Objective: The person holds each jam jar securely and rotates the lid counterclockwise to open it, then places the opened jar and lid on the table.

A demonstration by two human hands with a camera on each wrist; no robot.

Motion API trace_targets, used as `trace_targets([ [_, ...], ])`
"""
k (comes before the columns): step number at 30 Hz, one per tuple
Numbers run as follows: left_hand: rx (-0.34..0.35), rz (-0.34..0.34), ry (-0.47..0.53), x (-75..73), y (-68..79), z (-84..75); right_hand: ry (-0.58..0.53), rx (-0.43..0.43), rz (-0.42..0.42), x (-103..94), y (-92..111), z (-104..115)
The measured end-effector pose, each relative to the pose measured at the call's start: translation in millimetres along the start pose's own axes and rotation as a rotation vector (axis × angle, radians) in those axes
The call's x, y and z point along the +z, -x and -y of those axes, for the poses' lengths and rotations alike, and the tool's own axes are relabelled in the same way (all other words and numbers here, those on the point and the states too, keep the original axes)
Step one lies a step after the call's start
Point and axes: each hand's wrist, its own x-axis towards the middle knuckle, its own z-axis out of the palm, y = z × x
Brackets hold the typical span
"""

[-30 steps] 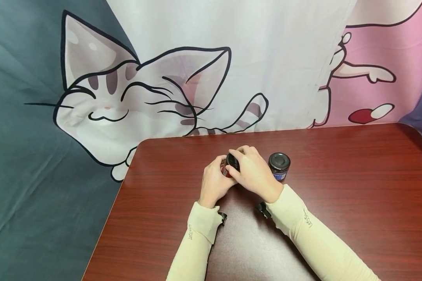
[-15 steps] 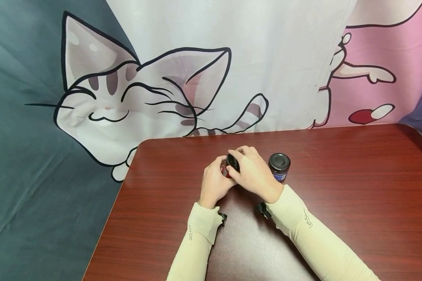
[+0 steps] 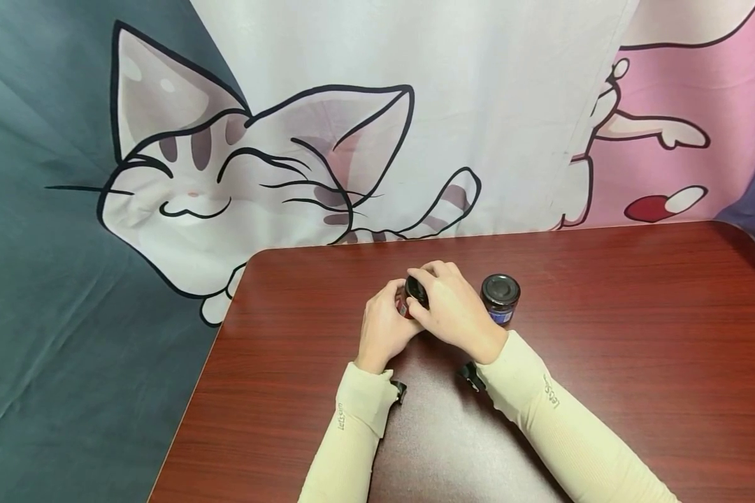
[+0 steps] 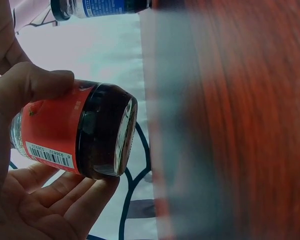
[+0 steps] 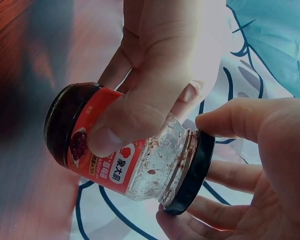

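Observation:
A glass jam jar (image 5: 100, 127) with a red label and dark jam at its base end is tilted between both hands. My left hand (image 3: 385, 323) grips the jar around its label, thumb on one side and fingers on the other. At the mouth sits a black lid (image 5: 192, 175), pinched at its edge by the thumb and fingers of my right hand (image 3: 454, 305). Some glass thread shows just below the lid's edge. In the head view, the hands cover most of the jar. A second jar (image 3: 500, 297), black-lidded with a blue label, stands upright right of the hands.
The red-brown wooden table (image 3: 604, 335) has its left edge and rounded back corner in view. Behind it hangs a cloth backdrop (image 3: 516, 105) printed with cartoon cats. Dark wrist cameras (image 3: 472, 377) are strapped at the cuffs.
Almost nothing differs. The fingers of my right hand have shifted very slightly on the lid; the jar, my left hand and the second jar stay in place.

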Motion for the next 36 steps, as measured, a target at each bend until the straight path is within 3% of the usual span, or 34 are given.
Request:
trace_targets([
  [36,0.011,0.02,0.006,-0.3,-0.2,1.0,-0.038,-0.028,-0.001,1.1,0.3,-1.0],
])
